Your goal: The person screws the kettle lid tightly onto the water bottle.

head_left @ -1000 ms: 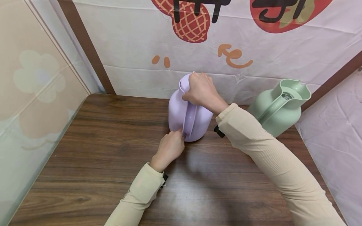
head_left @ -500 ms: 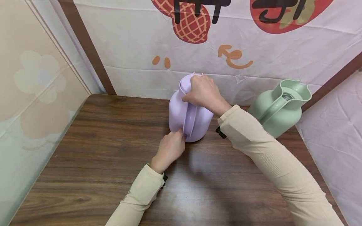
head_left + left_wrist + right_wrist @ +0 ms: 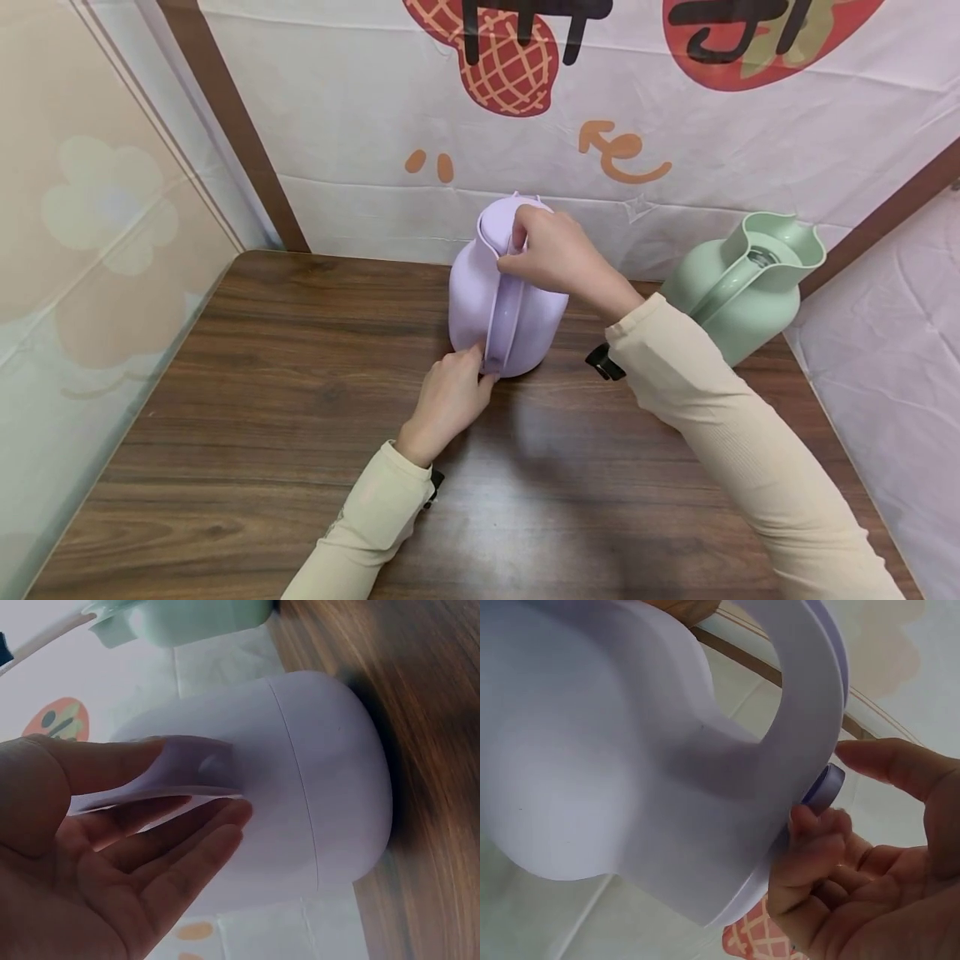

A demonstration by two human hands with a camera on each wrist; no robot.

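Note:
A lilac thermos jug [image 3: 468,296] stands upright on the wooden table, its handle [image 3: 506,321] towards me. Low on that handle is my left hand [image 3: 448,400]; the left wrist view shows the thumb along one side and the fingers on the other. Above, my right hand [image 3: 561,252] is at the top of the jug beside its lilac lid [image 3: 498,218]. In the right wrist view the fingers [image 3: 810,859] bend near a small tab [image 3: 826,789] on the lid, while the thumb [image 3: 889,759] sits apart by the handle's top.
A pale green thermos jug [image 3: 753,308] with an uncovered mouth stands at the back right, partly behind the right sleeve [image 3: 697,383]. A printed cloth [image 3: 360,217] hangs along the table's back edge, with cloth panels on both sides.
My right hand has shifted right, off the lid's middle, and its thumb and fingers have spread. My left thumb has come out at the front of the handle. The jug stays in place.

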